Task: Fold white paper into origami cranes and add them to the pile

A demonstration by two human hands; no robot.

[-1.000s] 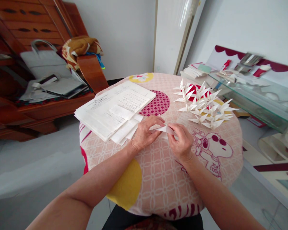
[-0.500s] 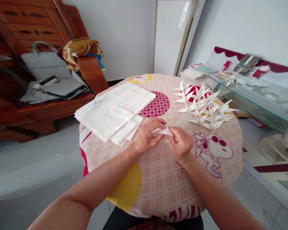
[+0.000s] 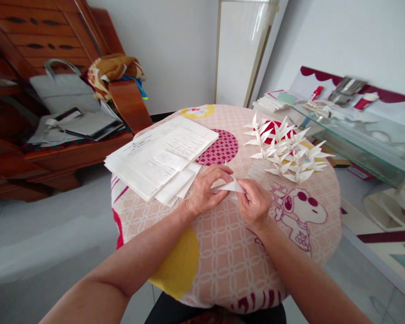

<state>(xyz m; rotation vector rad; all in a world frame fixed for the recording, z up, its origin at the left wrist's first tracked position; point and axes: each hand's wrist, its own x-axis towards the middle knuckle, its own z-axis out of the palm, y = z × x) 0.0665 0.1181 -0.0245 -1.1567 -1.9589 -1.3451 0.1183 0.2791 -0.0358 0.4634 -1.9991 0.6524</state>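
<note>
A small folded piece of white paper (image 3: 232, 186) is held between my two hands above the middle of the table. My left hand (image 3: 207, 189) pinches its left end, with the fingers curled over it. At the right end, the thumb and fingers of my right hand (image 3: 254, 202) are closed on the paper. Several white folded paper cranes (image 3: 286, 148) stand clustered on the cloth beyond my right hand. To the left lies a stack of printed sheets (image 3: 162, 153), with smaller loose white papers (image 3: 180, 184) at its near edge, close to my left hand.
A patterned cloth (image 3: 219, 252) covers the round table. On the right stands a glass-topped shelf (image 3: 357, 135) with metal bowls (image 3: 347, 90) and a red-and-white cup (image 3: 366, 101). A wooden bench (image 3: 128, 105) at the left holds a grey bag (image 3: 64, 87) and a folder-like item (image 3: 92, 123).
The folded paper has tilted slightly between my fingers, so more of its pointed left part shows. Both hands stay in nearly the same place.
</note>
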